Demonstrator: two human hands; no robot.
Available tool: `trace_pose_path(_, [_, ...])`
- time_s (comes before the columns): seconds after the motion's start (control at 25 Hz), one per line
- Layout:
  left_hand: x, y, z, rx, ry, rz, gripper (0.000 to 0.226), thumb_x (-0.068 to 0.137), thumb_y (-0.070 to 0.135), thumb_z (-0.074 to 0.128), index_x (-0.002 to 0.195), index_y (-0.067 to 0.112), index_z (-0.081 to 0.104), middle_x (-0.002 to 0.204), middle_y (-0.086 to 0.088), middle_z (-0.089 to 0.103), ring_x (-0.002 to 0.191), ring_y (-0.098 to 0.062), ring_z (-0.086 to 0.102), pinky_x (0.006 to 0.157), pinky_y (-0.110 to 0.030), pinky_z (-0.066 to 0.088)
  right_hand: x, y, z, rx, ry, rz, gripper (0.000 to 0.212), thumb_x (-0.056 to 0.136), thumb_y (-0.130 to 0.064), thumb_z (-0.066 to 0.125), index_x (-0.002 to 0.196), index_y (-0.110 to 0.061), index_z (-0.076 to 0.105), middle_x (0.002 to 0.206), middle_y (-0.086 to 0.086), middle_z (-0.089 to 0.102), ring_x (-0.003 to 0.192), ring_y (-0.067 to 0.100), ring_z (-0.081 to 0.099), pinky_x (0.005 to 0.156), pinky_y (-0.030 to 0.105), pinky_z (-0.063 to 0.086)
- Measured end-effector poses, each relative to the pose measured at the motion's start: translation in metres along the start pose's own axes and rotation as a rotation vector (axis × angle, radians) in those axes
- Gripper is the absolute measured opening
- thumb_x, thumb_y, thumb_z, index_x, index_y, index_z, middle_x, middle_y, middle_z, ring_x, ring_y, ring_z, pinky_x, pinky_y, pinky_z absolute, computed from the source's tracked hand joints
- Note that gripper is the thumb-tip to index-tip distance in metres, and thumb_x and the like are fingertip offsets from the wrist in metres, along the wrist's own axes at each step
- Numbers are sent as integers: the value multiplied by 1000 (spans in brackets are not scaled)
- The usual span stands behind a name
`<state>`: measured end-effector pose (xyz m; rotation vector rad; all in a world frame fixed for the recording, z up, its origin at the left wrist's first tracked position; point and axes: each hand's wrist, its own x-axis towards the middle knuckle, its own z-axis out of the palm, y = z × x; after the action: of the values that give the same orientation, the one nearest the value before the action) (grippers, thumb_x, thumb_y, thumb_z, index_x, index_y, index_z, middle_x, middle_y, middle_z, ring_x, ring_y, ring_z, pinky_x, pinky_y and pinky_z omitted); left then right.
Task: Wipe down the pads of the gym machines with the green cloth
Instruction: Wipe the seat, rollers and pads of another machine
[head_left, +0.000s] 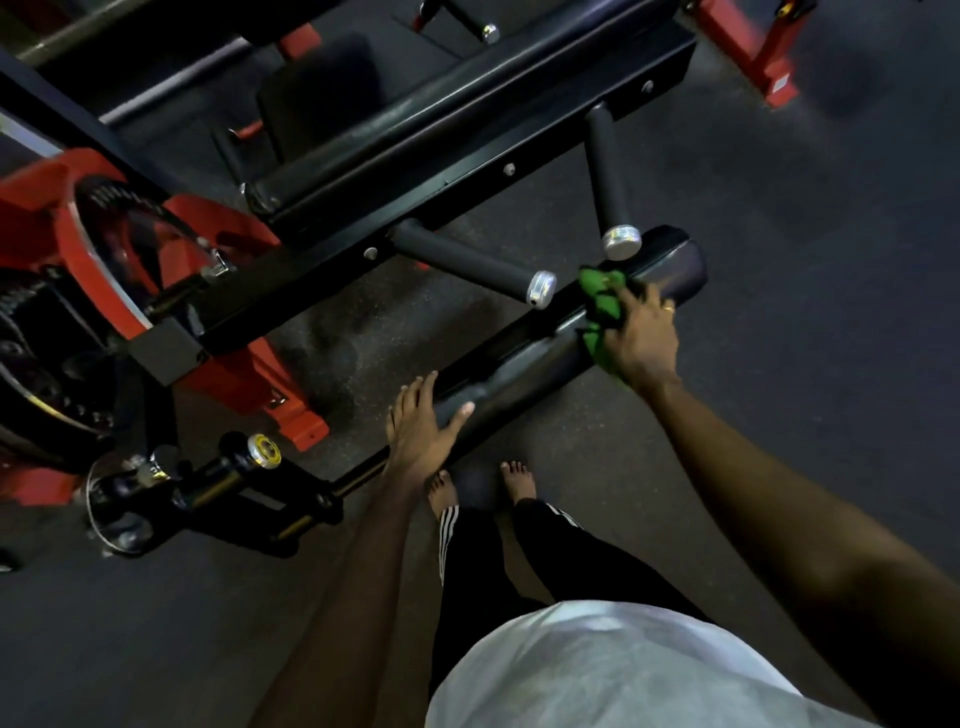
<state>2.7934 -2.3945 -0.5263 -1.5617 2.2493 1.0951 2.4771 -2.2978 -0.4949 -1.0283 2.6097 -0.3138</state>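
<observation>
A person's right hand (641, 343) presses the bunched green cloth (602, 306) onto a long black pad (524, 364), fingers curled round it. The left hand (423, 423) rests spread-fingered on the pad's near end.

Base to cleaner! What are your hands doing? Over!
Right hand grips green cloth on the long black pad, far end. Left hand rests flat on its near end. Two capped handles jut close above the cloth.

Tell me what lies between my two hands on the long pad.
Only bare black pad runs from the left hand to the right hand holding the green cloth, seen in the head view.
</observation>
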Motion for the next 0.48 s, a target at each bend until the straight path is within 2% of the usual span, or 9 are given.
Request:
trace_pose_path(0.12, [5,2,-4,23,-13,-49,86,90,71,50,159,28,20,165,-5,21,152,-28,17,122,-53,14,41,34,-15,31,48,186,65,86,-22,64,146,-31,43,143,13,38,126,49,40,96,59,49])
trace_pose_path(0.24, [7,3,-3,33,-49,-73,82,91,70,49,158,30,22,164,-4,22,151,-28,20,121,-53,19,48,36,-11,54,44,245,67,87,-20,66,148,-30,40,146,14,37,129,50,38,102,59,45])
trace_pose_path(0.4, [30,2,-14,-30,-76,-144,60,99,66,35,148,32,41,155,-5,41,143,-28,37,116,-49,26,1,-7,11,39,-19,91,71,81,-30,70,146,-32,42,147,11,38,121,49,43,97,56,49])
trace_pose_path(0.48, [38,4,-21,-377,-145,-259,61,100,68,30,138,29,57,146,-5,55,133,-25,52,114,-46,34,-32,-36,26,9,-78,-11,72,79,-28,71,146,-32,43,150,7,35,121,44,44,97,54,49])
